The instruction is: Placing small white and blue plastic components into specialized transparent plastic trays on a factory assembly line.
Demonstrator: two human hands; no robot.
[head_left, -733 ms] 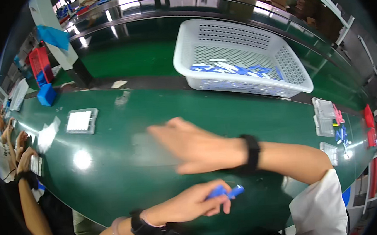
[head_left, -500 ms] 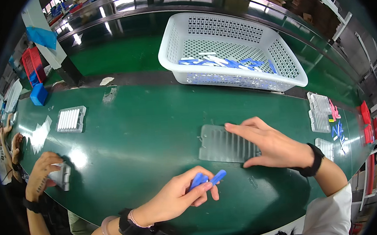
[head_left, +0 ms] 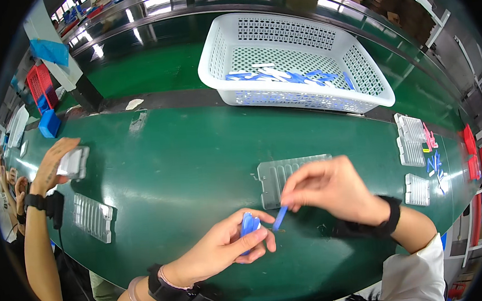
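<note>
Near the tray (head_left: 279,177), right hand (head_left: 333,190) fingers-down

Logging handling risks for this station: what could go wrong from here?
1. Dropped piece: the right hand pinches a single blue piece only near its upper end, so it might twist or slip.
2. Spilled bunch: the left hand holds several blue pieces together in its fingers; one could work loose.
3. Bumped tray: the clear ridged tray lies partly behind the right hand, with neither hand visibly steadying it, so a knock might shift it.
</note>
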